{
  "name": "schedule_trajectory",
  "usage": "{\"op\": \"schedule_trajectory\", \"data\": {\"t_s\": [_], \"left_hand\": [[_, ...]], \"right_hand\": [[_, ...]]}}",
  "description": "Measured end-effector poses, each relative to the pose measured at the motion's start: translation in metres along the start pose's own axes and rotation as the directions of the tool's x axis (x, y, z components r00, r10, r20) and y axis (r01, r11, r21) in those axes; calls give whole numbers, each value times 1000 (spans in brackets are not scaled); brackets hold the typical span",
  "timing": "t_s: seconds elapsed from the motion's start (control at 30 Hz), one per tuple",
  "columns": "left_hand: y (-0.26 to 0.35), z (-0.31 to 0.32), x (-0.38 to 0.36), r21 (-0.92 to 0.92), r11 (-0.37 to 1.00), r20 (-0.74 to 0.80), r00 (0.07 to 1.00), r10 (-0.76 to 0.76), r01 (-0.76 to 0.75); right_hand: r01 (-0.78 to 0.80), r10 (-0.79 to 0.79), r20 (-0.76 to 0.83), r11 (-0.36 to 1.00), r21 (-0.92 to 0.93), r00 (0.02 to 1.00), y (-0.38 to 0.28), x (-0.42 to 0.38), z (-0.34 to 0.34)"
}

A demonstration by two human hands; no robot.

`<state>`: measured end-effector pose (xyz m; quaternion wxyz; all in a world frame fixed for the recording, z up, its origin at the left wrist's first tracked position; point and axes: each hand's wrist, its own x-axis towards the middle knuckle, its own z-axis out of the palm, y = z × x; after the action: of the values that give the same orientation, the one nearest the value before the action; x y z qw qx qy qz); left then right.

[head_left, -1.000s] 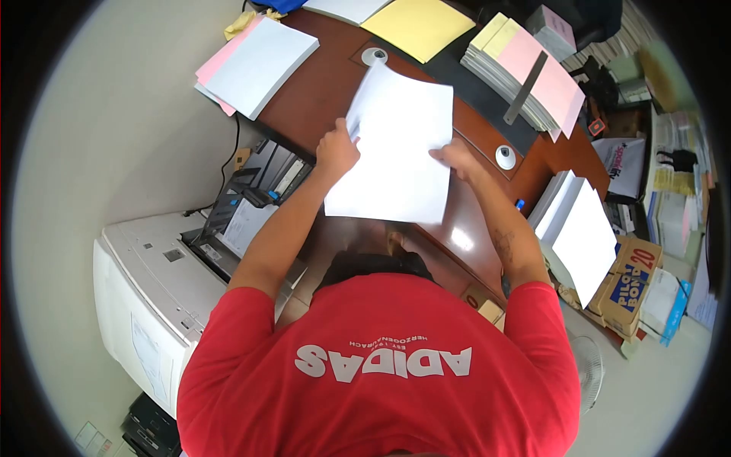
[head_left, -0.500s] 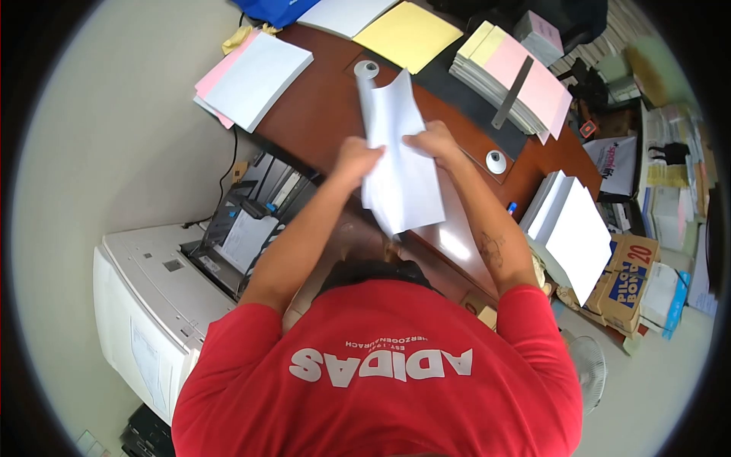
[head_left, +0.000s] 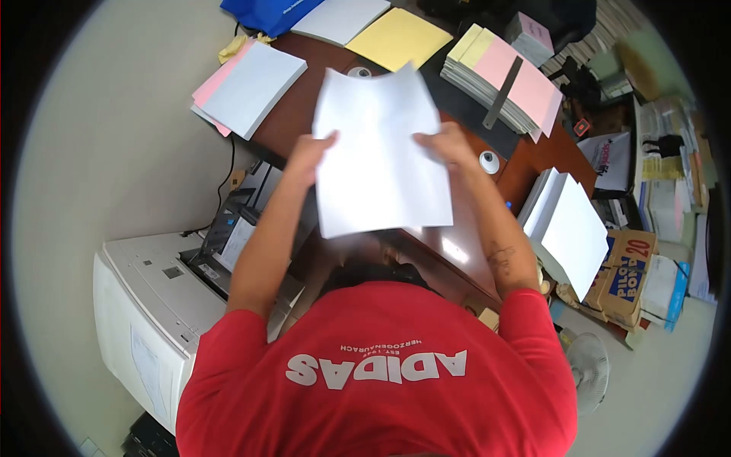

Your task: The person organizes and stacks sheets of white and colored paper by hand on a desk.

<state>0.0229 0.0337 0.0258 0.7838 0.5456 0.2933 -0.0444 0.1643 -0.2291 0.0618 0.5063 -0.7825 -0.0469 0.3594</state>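
Between my two hands is a stack of white paper sheets (head_left: 381,160), spread wide and facing up over the brown desk (head_left: 293,133). My left hand (head_left: 311,158) grips its left edge, thumb on top and fingers hidden underneath. On the opposite edge, my right hand (head_left: 451,146) is closed the same way, thumb pressed near the margin. The sheets bow slightly, with their far corners raised. Beyond them lies a pile of yellow paper (head_left: 400,38).
White paper on pink sheets (head_left: 247,87) sits at the desk's left end. A metal ruler (head_left: 504,91) rests on a pink-topped pile (head_left: 525,84). More white paper (head_left: 567,228) stands at right, near a cardboard box (head_left: 628,274). A copier (head_left: 152,282) is at left, a fan (head_left: 588,373) lower right.
The paper was folded inward and blurred between my hands; now it is opened out flat. My left hand has moved left, widening the gap between the hands.
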Motion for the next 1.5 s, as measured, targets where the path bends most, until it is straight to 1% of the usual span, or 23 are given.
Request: {"op": "schedule_trajectory", "data": {"t_s": [0.03,0.07,0.1,0.13,0.2,0.23,0.3,0.37,0.43,0.5,0.77,0.83,0.87,0.93,1.1,1.13,1.17,1.23,1.27,1.37,1.4,1.43,1.5], "left_hand": [[14,-10,-14,-188,982,45,999,23,-14],[21,-14,-16,-191,981,44,999,30,-21],[25,-16,-17,-105,979,41,982,182,-177],[22,-20,-22,-18,948,47,947,319,-319],[20,-19,-26,19,931,48,930,364,-365],[22,-16,-26,54,906,59,908,416,-419],[19,-10,-35,114,922,40,929,368,-370],[-7,-5,-36,111,859,68,866,495,-500],[-34,-4,-27,111,883,40,890,454,-455],[-57,-6,-12,201,865,-58,876,479,-460],[-74,-14,-18,42,907,-89,903,421,-419],[-73,-17,-21,-52,881,-28,883,469,-470],[-75,-16,-22,-53,881,-30,883,469,-470],[-67,-9,-16,14,913,-46,912,409,-408],[-63,-14,-22,42,886,-35,886,463,-462],[-60,-18,-19,17,880,-10,880,476,-475],[-60,-22,-14,17,875,-6,875,484,-484],[-73,-30,-7,433,801,89,904,418,-413],[-75,-33,-3,559,729,67,898,434,-394],[-68,-32,3,609,666,72,866,494,-431],[-61,-38,3,578,742,121,935,334,-340],[-61,-40,4,510,770,155,922,355,-382],[-59,-41,14,343,937,115,993,30,-68]], "right_hand": [[92,-101,27,967,239,995,8,-11,-15],[205,-209,-13,948,242,978,10,-17,-20],[312,-309,-51,919,243,950,13,-22,-20],[302,-301,-43,921,244,953,14,-28,-17],[420,-384,-224,897,140,896,11,-38,-15],[422,-387,-226,896,139,894,15,-41,-14],[550,-489,-332,826,121,807,33,-43,-7],[519,-438,-350,834,186,828,52,-46,7],[565,-400,-451,757,329,798,61,-47,26],[543,-414,-435,808,230,800,83,-30,28],[550,-409,-459,804,228,789,73,-51,29],[539,-375,-403,705,461,835,73,-56,25],[489,-344,-392,790,369,853,79,-52,28],[512,-364,-418,793,330,833,75,-48,31],[536,-429,-426,826,171,797,85,-57,24],[528,-394,-390,776,344,832,94,-52,23],[537,-402,-394,772,341,827,103,-45,23],[399,-357,-239,903,158,903,121,-42,25],[414,-402,-269,910,-13,875,119,-45,29],[330,-299,-262,941,80,917,102,-42,32],[260,-235,-218,961,90,947,98,-45,27],[263,-240,-150,951,161,959,106,-35,23],[61,-42,-76,961,269,996,100,-22,26]]}}
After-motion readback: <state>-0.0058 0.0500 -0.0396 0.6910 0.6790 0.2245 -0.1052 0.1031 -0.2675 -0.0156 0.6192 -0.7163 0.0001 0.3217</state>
